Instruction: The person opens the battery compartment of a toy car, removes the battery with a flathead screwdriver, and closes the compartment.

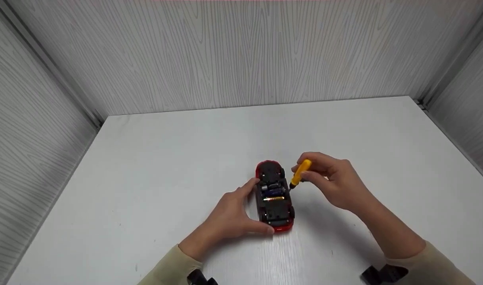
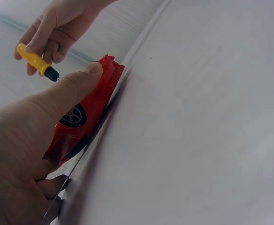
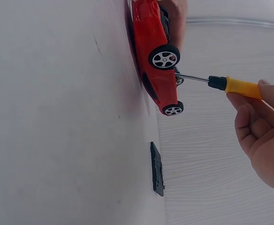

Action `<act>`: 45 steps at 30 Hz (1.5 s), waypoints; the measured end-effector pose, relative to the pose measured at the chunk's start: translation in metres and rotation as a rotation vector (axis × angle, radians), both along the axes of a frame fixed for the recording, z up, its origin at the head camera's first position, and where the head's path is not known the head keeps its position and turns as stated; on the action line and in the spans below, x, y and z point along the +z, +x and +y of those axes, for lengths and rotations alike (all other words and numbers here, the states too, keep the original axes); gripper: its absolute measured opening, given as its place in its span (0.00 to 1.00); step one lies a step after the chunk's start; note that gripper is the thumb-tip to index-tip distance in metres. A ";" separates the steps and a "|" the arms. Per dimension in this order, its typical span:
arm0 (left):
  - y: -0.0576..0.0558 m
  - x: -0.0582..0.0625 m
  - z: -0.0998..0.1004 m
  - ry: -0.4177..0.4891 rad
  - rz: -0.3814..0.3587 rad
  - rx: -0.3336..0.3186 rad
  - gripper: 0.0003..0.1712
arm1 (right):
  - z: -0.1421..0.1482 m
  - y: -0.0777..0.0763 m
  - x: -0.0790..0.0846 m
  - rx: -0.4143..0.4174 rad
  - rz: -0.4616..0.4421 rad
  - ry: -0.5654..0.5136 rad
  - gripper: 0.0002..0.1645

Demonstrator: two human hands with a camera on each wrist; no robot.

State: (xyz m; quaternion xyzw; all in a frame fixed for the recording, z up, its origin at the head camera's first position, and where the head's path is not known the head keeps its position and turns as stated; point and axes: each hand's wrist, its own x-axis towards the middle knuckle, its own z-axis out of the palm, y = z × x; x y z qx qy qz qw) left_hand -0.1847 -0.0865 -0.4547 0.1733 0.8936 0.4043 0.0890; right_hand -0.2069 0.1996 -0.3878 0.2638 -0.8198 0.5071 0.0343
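1. So the car (image 1: 276, 211) is belly-up on the table (image 1: 166, 166), right between the two hands, touching the left one and just beside the right one.
2. Left hand (image 1: 232, 215) has it gripped: thumb across the near end, index finger against the left side.
3. Right hand (image 1: 338, 184) is pinching the yellow screwdriver (image 1: 300, 173) by its handle, tilted, shaft running down to the car's right side.
4. Can't make out the tip, btw. The right wrist view loses it behind the car's edge, and in the left wrist view the thumb blocks it.
5. Batteries (image 1: 273, 193) sit in the car's open belly; too small to read anything on them.
6. Right wrist view also has a black plate (image 3: 156, 169) on the table, apart from the car. Couldn't pick it out for sure from the head view.
7. Both sleeves (image 1: 170, 263) get cut off at the bottom.
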 end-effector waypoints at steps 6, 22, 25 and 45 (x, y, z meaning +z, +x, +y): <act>0.001 0.002 -0.002 -0.004 -0.007 0.007 0.77 | -0.005 0.003 0.003 -0.007 0.023 0.058 0.10; 0.003 0.001 -0.007 0.009 0.004 0.009 0.76 | 0.002 -0.010 -0.005 0.046 -0.062 -0.009 0.09; 0.003 0.000 -0.007 0.007 0.008 0.009 0.76 | 0.004 -0.011 -0.007 0.055 -0.090 -0.039 0.10; -0.001 -0.005 -0.002 -0.004 0.003 0.010 0.79 | 0.028 -0.030 -0.030 0.014 -0.286 -0.219 0.16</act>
